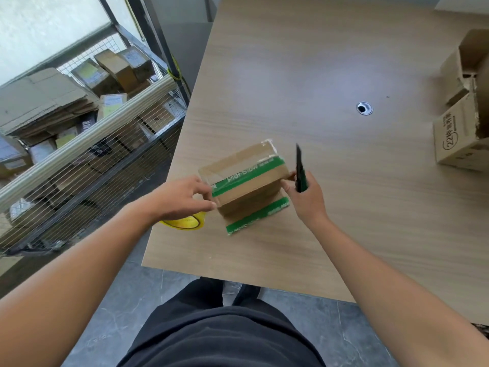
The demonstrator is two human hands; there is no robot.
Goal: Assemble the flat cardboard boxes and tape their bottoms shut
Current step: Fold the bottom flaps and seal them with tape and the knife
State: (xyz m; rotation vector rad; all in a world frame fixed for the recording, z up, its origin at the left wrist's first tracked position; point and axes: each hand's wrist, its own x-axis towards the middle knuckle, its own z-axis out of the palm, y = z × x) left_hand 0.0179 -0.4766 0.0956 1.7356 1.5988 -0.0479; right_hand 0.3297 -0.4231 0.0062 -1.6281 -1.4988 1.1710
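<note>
Cardboard box (246, 186) stands on worktop (317, 75) near front-left edge. Left hand (182, 197) pinches its left end; right hand (304, 200) grips utility knife (300, 168), also touching box's right end. Best keep blade pointed away, press clear tape (268, 145) flat. Yellow tape roll (185, 223) beside left hand

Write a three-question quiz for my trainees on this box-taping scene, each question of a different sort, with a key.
1. True or false: the right hand holds a utility knife.
2. What lies on the table partly hidden by the left hand? A) yellow tape roll B) scissors C) marker
3. Fill in: the small box carries ____ printed bands.
Key: 1 true; 2 A; 3 green.
</note>
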